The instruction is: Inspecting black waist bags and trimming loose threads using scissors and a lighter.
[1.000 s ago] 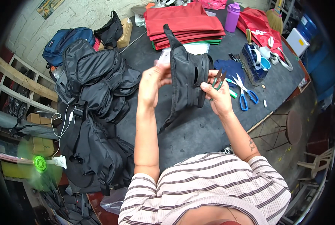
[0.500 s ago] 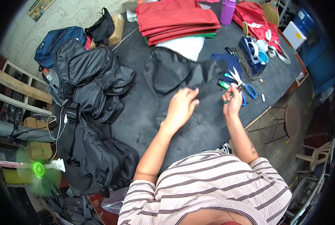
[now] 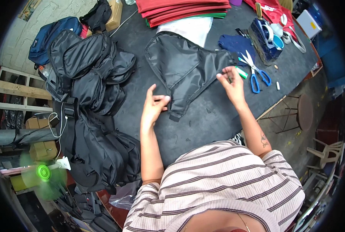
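Observation:
A black fabric bag panel [image 3: 180, 63] with piped seams lies spread on the dark table, narrowing to a tab at its near end. At its lower left edge is my left hand [image 3: 153, 108], its fingers apart and the thumb touching the fabric. My right hand [image 3: 234, 87] is curled beside the panel's right edge, with a small dark tool mostly hidden in its fingers. Just past that hand lie a green and white object [image 3: 241, 72] and a pair of blue-handled scissors [image 3: 253, 69], blades partly spread.
Black backpacks [image 3: 99, 143] are heaped along the left side, with a blue backpack [image 3: 54, 38] behind. Folded red fabric [image 3: 184, 11] is stacked at the far edge. A dark blue caddy [image 3: 263, 42] stands far right. A small green fan [image 3: 43, 173] is at lower left.
The black panel has settled flat, its narrow end now toward me. My left hand has moved left and down to its edge; my right hand has moved up and slightly left, off the scissors.

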The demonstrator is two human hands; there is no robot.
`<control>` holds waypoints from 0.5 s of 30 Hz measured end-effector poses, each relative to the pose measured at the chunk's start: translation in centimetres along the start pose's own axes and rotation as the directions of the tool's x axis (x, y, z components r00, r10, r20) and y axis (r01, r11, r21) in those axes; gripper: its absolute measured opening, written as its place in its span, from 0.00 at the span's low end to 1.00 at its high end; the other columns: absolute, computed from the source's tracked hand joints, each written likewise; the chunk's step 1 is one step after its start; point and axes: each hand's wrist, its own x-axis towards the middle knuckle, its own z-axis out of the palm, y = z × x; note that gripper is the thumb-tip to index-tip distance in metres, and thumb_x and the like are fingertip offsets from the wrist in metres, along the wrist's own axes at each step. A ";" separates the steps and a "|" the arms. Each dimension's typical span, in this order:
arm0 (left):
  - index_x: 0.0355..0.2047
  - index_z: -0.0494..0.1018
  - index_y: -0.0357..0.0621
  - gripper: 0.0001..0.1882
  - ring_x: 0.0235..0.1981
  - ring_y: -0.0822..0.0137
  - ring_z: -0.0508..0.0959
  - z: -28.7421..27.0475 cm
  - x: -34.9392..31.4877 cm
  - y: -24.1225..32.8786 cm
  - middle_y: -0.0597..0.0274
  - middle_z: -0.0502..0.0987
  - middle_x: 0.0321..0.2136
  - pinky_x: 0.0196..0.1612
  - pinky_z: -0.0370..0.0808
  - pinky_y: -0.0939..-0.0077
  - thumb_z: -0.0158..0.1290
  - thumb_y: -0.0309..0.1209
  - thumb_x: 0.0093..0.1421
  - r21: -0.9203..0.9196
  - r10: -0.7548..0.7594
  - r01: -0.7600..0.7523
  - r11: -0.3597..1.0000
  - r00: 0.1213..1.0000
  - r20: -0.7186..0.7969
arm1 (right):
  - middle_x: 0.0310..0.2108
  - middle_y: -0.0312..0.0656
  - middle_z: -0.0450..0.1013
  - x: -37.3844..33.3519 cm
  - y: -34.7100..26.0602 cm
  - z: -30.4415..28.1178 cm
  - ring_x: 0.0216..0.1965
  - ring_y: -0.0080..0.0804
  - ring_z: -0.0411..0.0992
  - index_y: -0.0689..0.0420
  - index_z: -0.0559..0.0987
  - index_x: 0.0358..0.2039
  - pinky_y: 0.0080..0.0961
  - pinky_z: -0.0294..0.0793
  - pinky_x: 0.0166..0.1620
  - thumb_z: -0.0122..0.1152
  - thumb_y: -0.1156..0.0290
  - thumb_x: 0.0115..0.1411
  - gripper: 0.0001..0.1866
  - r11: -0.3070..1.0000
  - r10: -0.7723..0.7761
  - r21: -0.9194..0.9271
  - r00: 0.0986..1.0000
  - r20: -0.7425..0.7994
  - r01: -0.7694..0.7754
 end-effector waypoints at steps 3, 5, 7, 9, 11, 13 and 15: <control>0.61 0.48 0.44 0.43 0.23 0.73 0.73 0.7 -0.1 -1.2 0.58 0.72 0.28 0.27 0.71 0.82 0.60 0.23 0.47 0.073 0.096 -0.095 0.993 0.995 -0.016 | 0.22 0.40 0.73 -1.0 -0.5 1.7 0.24 0.21 0.69 0.60 0.64 0.32 0.20 0.67 0.30 0.63 0.72 0.49 0.16 0.992 0.101 -0.084 0.988 0.113 -0.092; 0.57 0.56 0.40 0.31 0.21 0.74 0.73 1.0 0.3 -1.2 0.60 0.73 0.22 0.25 0.72 0.82 0.51 0.19 0.53 0.136 0.080 -0.073 0.988 0.996 -0.043 | 0.21 0.40 0.73 -1.3 0.9 2.3 0.24 0.22 0.69 0.60 0.64 0.32 0.20 0.67 0.30 0.62 0.74 0.49 0.15 0.994 0.109 -0.038 0.987 0.119 -0.105; 0.56 0.58 0.39 0.27 0.21 0.73 0.73 0.5 0.9 -1.4 0.59 0.73 0.23 0.25 0.72 0.82 0.46 0.18 0.55 0.056 0.049 -0.047 0.997 0.998 -0.035 | 0.21 0.40 0.73 -1.3 1.0 2.7 0.25 0.23 0.72 0.60 0.64 0.32 0.20 0.68 0.31 0.60 0.78 0.50 0.13 0.993 0.107 0.034 0.987 0.123 -0.112; 0.51 0.63 0.36 0.19 0.23 0.72 0.74 0.2 0.6 -1.5 0.56 0.74 0.25 0.26 0.74 0.80 0.37 0.17 0.59 0.019 0.016 -0.015 1.000 0.999 -0.045 | 0.21 0.40 0.73 -1.2 0.2 2.5 0.26 0.22 0.72 0.60 0.65 0.32 0.20 0.68 0.31 0.59 0.78 0.50 0.12 0.991 0.131 0.001 0.980 0.151 -0.132; 0.51 0.64 0.36 0.19 0.22 0.72 0.74 0.0 0.4 -1.4 0.56 0.74 0.25 0.25 0.74 0.80 0.37 0.17 0.59 -0.027 -0.024 0.024 0.999 1.000 -0.020 | 0.20 0.40 0.73 -1.1 0.5 2.3 0.26 0.22 0.72 0.60 0.65 0.33 0.20 0.68 0.31 0.59 0.79 0.50 0.12 0.991 0.131 0.020 0.980 0.152 -0.136; 0.47 0.67 0.36 0.16 0.22 0.74 0.74 -0.2 0.4 -1.6 0.58 0.75 0.26 0.25 0.73 0.82 0.41 0.18 0.58 -0.086 -0.054 0.054 0.995 0.999 0.001 | 0.21 0.40 0.73 -1.2 1.0 2.2 0.25 0.22 0.72 0.59 0.65 0.34 0.20 0.68 0.31 0.58 0.79 0.50 0.13 0.992 0.120 0.014 0.977 0.175 -0.124; 0.42 0.71 0.36 0.13 0.23 0.75 0.74 0.3 0.3 -2.0 0.61 0.75 0.25 0.27 0.73 0.84 0.47 0.19 0.56 -0.043 0.098 -0.101 0.994 0.994 -0.054 | 0.21 0.39 0.73 -1.3 0.8 2.2 0.25 0.21 0.72 0.59 0.65 0.34 0.20 0.68 0.31 0.58 0.79 0.50 0.13 0.993 0.113 -0.002 0.978 0.177 -0.115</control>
